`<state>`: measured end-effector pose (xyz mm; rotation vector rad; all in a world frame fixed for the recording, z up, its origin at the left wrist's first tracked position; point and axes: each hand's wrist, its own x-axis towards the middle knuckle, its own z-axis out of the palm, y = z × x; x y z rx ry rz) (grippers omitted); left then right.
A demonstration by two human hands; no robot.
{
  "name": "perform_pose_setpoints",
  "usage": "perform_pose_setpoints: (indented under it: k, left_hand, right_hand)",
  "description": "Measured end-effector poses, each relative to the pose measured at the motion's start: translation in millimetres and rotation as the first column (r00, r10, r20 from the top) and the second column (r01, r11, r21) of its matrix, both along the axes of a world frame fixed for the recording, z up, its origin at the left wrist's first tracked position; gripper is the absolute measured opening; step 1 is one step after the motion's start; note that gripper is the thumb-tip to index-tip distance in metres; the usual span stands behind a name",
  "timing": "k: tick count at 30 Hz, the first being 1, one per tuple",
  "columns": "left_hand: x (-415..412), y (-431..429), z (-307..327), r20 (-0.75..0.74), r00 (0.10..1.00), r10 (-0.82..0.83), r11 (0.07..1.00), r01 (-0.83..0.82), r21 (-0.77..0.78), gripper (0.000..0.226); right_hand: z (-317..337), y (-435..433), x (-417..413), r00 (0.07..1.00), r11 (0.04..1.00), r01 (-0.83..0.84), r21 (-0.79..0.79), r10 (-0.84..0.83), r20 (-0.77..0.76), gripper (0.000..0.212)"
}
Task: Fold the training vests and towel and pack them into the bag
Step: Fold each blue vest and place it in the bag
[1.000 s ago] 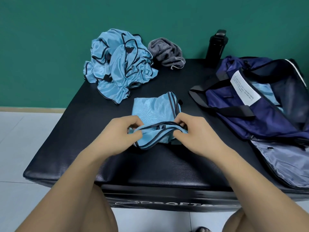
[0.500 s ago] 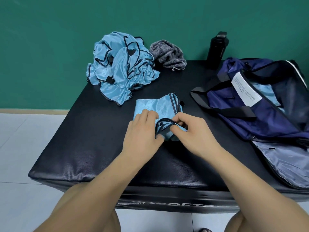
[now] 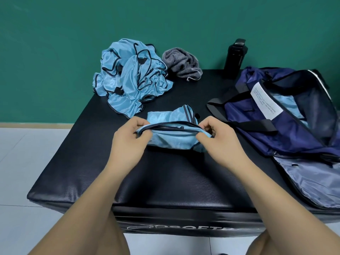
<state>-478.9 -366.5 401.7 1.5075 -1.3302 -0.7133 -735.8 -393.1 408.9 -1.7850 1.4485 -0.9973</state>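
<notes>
Left hand (image 3: 128,142): here it is at the left end of the vest (image 3: 171,140), fingers (image 3: 139,123) curled in and pinching the dark-trimmed edge.
Right hand (image 3: 219,142): mirrors it at the right end, with fingers and thumb clamped on the same trimmed edge.
Vest: it sits in the middle of the desk (image 3: 165,181), already part-folded. Its lower layers rest on the surface while the top edge is lifted and stretched between the two hands.
Pile of vests (image 3: 132,76): a crumpled heap at the far left corner, none of it folded.
Towel (image 3: 182,63): grey and bunched up on the far edge, just beside the pile.
Bottle (image 3: 234,56): black and upright on the far edge, between the towel and the bag.
Bag (image 3: 257,116): it lies along the right edge with its mouth gaping, and a patch of the same light blue shows inside.
Step in hand: this looks like the next fold on this vest, made by carrying the trimmed edge over.
Doing it well: hold both ends level so the edge stays taut, then lay it down trim to trim. Let go only once the fabric lies flat, then press the crease with a flat palm.
Risk: the cloth looks slick and thin, so a loose fold will probably spring open on the way to the bag.
Progress: early going, I reckon, with the pile and the towel both waiting.
</notes>
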Motion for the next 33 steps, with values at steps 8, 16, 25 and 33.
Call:
perform_pose_setpoints:
  k: [8, 16, 25, 33]
  left_hand:
    - [15.4, -14.1, -9.3, -0.282, 0.958, -0.056, 0.997, 0.071, 0.043, 0.01]
    - [38.6, -29.5, -34.2, -0.018, 0.998, 0.064, 0.953, -0.056, 0.297, 0.049]
    - [33.3, -41.8, -38.1, 0.093, 0.992, 0.086, 0.951, -0.109, 0.291, 0.034]
    - [27.1, -49.8, -44.9, 0.139, 0.983, 0.119, 0.96, -0.15, 0.237, 0.017]
  right_hand:
    - [-1.4, -7.2, -4.0, 0.985, 0.998, -0.053, 0.04, 0.045, 0.167, 0.008]
    - [-24.9, -26.5, 18.6, 0.997, 0.997, 0.059, 0.05, -0.061, 0.044, 0.003]
    - [-24.4, -26.3, 27.5, 0.967, 0.989, 0.027, 0.145, 0.011, -0.254, 0.074]
    - [-39.4, -32.4, 19.7, 0.93, 0.988, 0.129, 0.088, -0.089, -0.355, 0.068]
